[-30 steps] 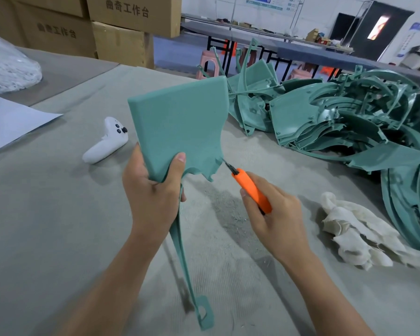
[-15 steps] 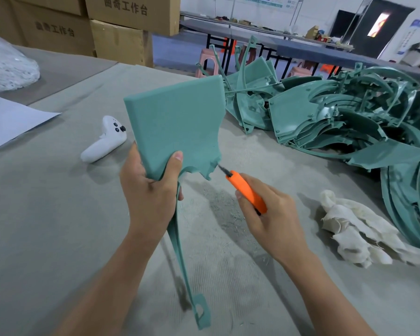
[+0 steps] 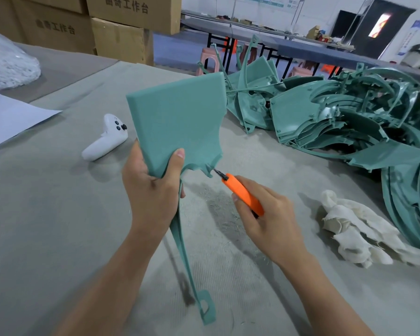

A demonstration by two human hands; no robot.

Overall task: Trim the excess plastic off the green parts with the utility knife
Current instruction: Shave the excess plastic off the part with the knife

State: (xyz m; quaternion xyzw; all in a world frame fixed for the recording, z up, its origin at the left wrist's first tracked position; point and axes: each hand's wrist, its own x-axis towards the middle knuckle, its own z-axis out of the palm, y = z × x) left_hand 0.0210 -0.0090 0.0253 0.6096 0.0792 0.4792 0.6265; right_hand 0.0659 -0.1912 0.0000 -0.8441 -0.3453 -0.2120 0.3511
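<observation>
since a second ago the utility knife (image 3: 243,194) has edged left, its blade tip now at the ragged lower corner of the green part (image 3: 177,122) (touching or just shy, hard to tell). the right hand (image 3: 272,224) curls its fingers round the orange handle. the left hand (image 3: 153,192) grips the part's lower edge, thumb on its face, holding it upright above the table (image 3: 46,214). a heap of green parts (image 3: 337,122) lies to the right, behind a white cloth (image 3: 357,231).
</observation>
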